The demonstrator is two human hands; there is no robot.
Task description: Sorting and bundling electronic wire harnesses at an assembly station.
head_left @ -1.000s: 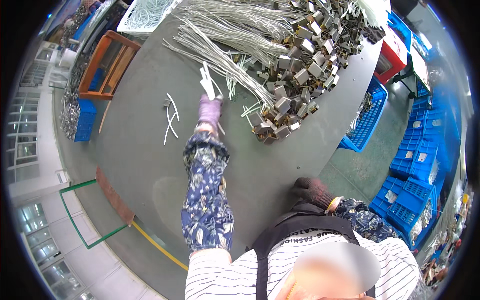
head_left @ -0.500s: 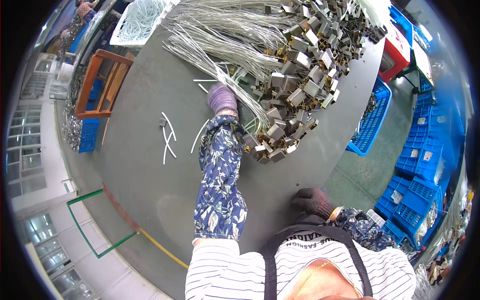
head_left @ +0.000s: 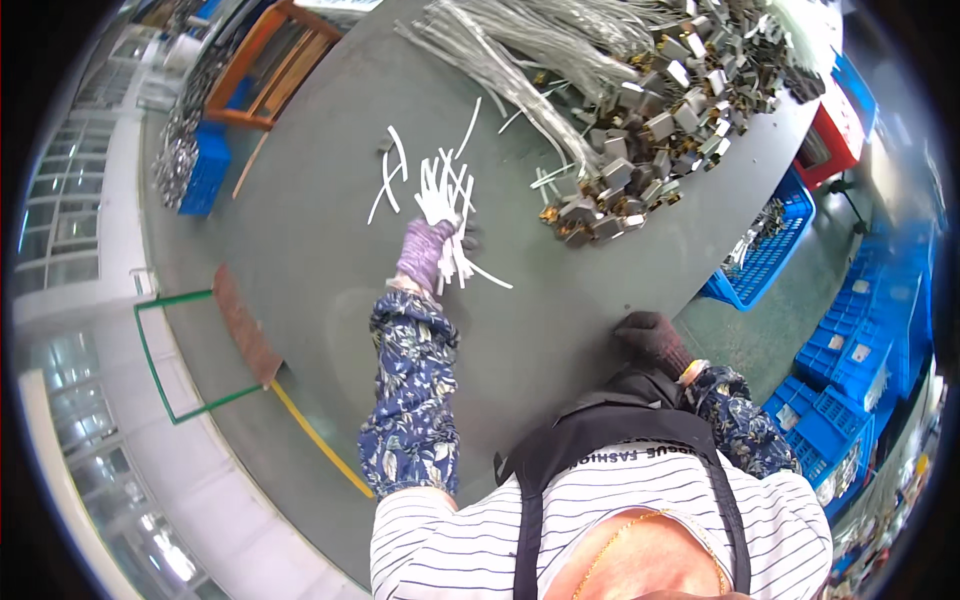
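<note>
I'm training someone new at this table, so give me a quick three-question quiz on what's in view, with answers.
1. What colour is the glove on the left hand? A green, B purple, C orange.
2. True or false: the right hand is apart from the white strips.
3. Where in the picture is the heap of boxy metallic parts relative to those strips?

Key: 1 B; 2 true; 3 to the upper right.

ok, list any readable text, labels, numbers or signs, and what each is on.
Shirt, chest: black capital lettering, partly covered by the black apron; wording not copied here.
Blue crates: pale labels, too small to read.
Nothing else I can make out as text.
</note>
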